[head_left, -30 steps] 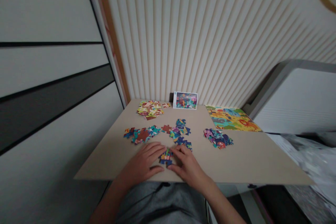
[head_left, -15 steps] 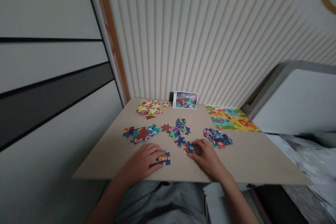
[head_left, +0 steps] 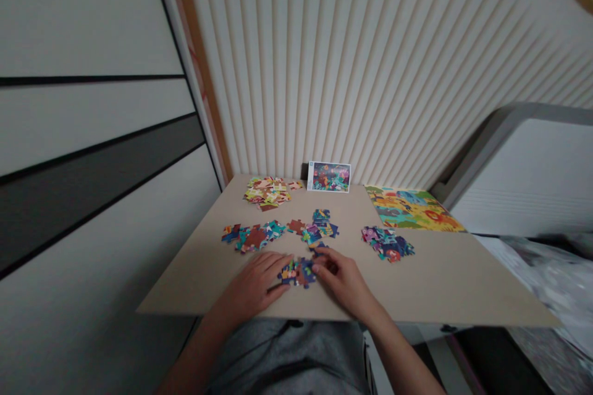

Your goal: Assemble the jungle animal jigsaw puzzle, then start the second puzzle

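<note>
Near the front edge of the table, my left hand (head_left: 258, 282) holds a few joined jigsaw pieces (head_left: 288, 274) between its thumb and fingers, flat on the tabletop. My right hand (head_left: 343, 279) grips a blue and brown jigsaw piece (head_left: 306, 271) by its right side. That piece lies against the right side of the left hand's pieces; whether the two interlock I cannot tell. Just beyond the right fingertips is a dark blue piece (head_left: 317, 248), partly covered by them. Farther back lie several loose blue and purple pieces (head_left: 312, 233) and a brown piece (head_left: 296, 226).
A pile of teal and brown pieces (head_left: 254, 237) lies left, a purple and blue pile (head_left: 388, 243) right. Yellowish pieces (head_left: 267, 192) are heaped at the back left. A picture card (head_left: 329, 177) stands against the pleated wall. A finished animal puzzle (head_left: 412, 208) lies back right.
My right hand has moved left with the blue and brown piece, bringing it up against the pieces under my left hand. My left hand stays nearly in place.
</note>
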The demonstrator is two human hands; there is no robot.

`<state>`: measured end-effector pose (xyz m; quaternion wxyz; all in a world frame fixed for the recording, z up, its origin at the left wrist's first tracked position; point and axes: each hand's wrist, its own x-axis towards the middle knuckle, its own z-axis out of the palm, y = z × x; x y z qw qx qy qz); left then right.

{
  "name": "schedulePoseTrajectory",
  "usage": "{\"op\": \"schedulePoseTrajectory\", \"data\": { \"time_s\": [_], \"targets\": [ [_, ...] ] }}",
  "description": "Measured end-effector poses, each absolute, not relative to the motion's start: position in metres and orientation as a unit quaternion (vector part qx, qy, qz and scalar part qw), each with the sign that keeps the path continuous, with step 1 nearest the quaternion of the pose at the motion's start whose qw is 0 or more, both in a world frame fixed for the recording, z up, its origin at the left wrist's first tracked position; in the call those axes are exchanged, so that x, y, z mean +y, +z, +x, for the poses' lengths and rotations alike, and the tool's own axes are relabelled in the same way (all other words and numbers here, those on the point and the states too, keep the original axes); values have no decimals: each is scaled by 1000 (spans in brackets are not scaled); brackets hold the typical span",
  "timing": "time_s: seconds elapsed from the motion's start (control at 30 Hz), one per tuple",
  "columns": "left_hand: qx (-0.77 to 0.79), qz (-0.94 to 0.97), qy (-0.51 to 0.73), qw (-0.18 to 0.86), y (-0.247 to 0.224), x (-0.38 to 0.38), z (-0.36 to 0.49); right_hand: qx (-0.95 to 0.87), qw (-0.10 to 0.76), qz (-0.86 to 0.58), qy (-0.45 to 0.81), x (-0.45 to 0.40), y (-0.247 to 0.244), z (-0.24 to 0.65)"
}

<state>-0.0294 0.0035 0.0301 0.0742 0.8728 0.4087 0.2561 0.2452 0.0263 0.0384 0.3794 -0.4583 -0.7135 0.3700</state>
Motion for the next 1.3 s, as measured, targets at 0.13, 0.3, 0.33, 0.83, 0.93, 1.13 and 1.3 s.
{"op": "schedulePoseTrajectory", "data": {
  "time_s": [0.13, 0.3, 0.33, 0.83, 0.93, 1.13, 1.3],
  "targets": [
    [385, 888, 242, 74, 40, 3, -26, -770, 337, -511, 179, 39, 43, 249],
    [357, 905, 218, 82, 48, 2, -24, -794, 260, -540, 105, 42, 39, 264],
    [362, 902, 217, 86, 48, 2, -25, -795, 257, -541, 101, 41, 38, 265],
    [397, 875, 253, 114, 27, 6, -30, -690, 388, -528, 306, 41, 25, 268],
    [401, 870, 256, 126, 25, 6, -31, -655, 423, -517, 353, 40, 31, 266],
    [426, 855, 271, 113, 25, 5, -30, -614, 431, -500, 433, 39, 39, 260],
    [439, 848, 276, 112, 23, 5, -29, -624, 389, -461, 496, 40, 37, 245]
  ]
}}
